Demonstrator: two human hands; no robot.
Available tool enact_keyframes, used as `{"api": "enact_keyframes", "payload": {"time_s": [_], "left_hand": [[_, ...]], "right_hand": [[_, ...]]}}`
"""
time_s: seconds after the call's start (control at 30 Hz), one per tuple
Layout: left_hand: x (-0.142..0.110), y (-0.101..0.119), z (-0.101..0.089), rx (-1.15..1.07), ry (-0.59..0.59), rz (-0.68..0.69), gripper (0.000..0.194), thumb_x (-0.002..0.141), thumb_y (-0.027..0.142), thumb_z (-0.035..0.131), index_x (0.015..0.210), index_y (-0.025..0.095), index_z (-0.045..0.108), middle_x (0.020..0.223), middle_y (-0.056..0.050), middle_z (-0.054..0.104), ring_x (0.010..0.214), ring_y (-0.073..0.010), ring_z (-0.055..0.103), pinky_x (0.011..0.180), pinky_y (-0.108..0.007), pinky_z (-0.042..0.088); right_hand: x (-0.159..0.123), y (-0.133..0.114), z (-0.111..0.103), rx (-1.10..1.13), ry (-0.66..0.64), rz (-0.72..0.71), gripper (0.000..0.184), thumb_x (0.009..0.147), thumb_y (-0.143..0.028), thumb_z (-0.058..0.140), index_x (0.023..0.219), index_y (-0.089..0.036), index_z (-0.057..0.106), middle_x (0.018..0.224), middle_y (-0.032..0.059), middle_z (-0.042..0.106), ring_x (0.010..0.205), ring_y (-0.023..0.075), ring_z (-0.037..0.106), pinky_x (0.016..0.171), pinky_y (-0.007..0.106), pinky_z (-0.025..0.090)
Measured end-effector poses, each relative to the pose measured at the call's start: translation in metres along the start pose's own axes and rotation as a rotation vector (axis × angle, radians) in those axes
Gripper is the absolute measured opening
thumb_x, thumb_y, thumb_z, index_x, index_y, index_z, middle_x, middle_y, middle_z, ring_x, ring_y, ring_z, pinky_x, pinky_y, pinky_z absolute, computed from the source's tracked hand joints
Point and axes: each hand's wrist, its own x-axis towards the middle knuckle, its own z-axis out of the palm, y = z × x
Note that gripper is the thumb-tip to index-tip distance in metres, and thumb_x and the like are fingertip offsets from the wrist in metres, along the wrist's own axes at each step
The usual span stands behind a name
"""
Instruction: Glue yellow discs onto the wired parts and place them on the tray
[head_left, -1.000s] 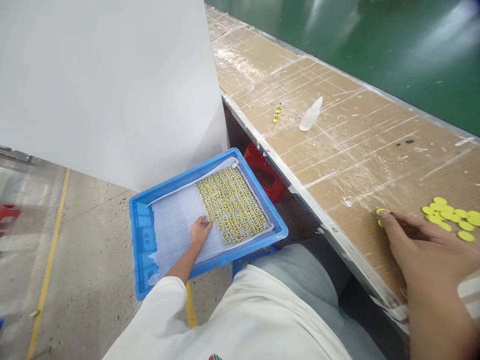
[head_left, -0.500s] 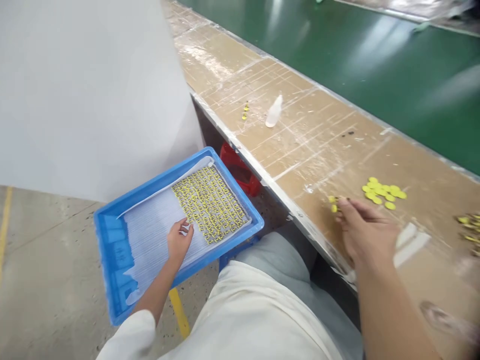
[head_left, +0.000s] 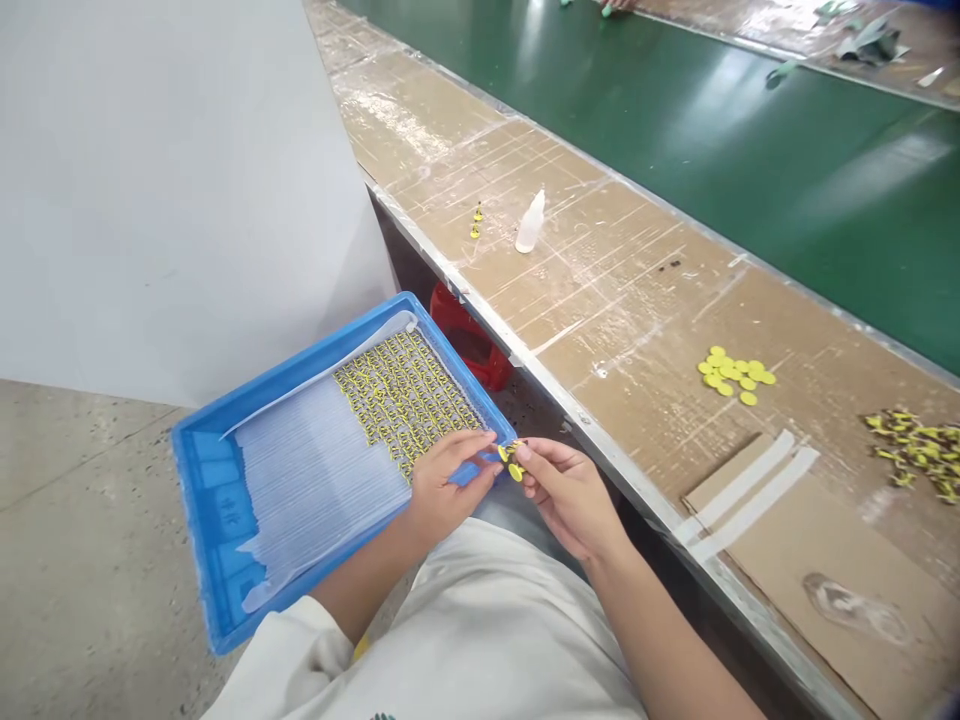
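A bright blue tray (head_left: 202,510) is lined with a white ribbed sheet (head_left: 315,475), neat rows of yellow pieces (head_left: 405,400) are laid across it, and a tan cardboard counter (head_left: 615,280) is streaked with whitish scratches beside a green belt (head_left: 750,130).

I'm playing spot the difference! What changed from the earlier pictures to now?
The right hand picked up the small yellow pieces from the cardboard-topped bench and carried them back to the corner of the blue tray. The left hand slid off the white sheet to meet them. The yellow discs and plastic bottle stayed where they were.
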Motion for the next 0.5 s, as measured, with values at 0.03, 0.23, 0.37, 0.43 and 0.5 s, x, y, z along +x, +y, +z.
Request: {"api": "enact_keyframes", "payload": {"time_s": [0.03,0.23,0.37,0.43,0.5], "left_hand": [[-0.002,-0.001,-0.001,0.0,0.008,-0.006,0.041,0.085,0.013,0.07,0.123,0.028,0.066,0.115,-0.007,0.07,0.091,-0.016,0.072,0.076,-0.028,0.064],[-0.012,-0.004,-0.002,0.006,0.088,-0.019,0.038,0.082,0.013,0.073,0.116,0.028,0.071,0.109,-0.005,0.074,0.091,-0.0166,0.073,0.076,-0.028,0.064],[-0.01,-0.003,-0.004,0.015,0.111,0.035,0.04,0.08,0.012,0.076,0.116,0.03,0.071,0.106,-0.005,0.075,0.091,-0.0174,0.074,0.077,-0.028,0.063],[-0.009,-0.003,-0.006,0.045,0.111,0.072,0.042,0.079,0.011,0.076,0.115,0.03,0.071,0.105,-0.004,0.076,0.09,-0.0171,0.074,0.078,-0.029,0.063],[-0.007,-0.002,-0.008,0.069,0.109,0.098,0.042,0.079,0.01,0.076,0.115,0.031,0.072,0.104,-0.003,0.076,0.089,-0.0166,0.074,0.079,-0.029,0.062]], "right_hand": [[0.0,0.002,0.002,0.016,-0.005,0.028,0.032,0.052,-0.031,0.096,0.074,-0.017,0.077,0.059,-0.0003,0.067,0.045,0.0043,0.053,0.044,0.014,0.047],[-0.001,0.009,0.012,0.086,-0.011,0.106,0.03,0.051,-0.028,0.096,0.071,-0.017,0.077,0.06,-0.0001,0.069,0.044,0.0043,0.054,0.043,0.013,0.048],[-0.001,0.009,0.013,0.06,-0.007,0.122,0.032,0.05,-0.029,0.096,0.071,-0.015,0.077,0.059,0.0007,0.069,0.044,0.0043,0.054,0.043,0.013,0.048],[-0.001,0.009,0.013,0.05,-0.01,0.118,0.033,0.049,-0.03,0.097,0.07,-0.015,0.077,0.057,0.0006,0.068,0.043,0.0046,0.054,0.043,0.013,0.048],[0.0,0.01,0.014,0.046,-0.021,0.111,0.033,0.049,-0.031,0.097,0.07,-0.015,0.077,0.055,0.0004,0.067,0.043,0.0047,0.053,0.043,0.014,0.048]]}}
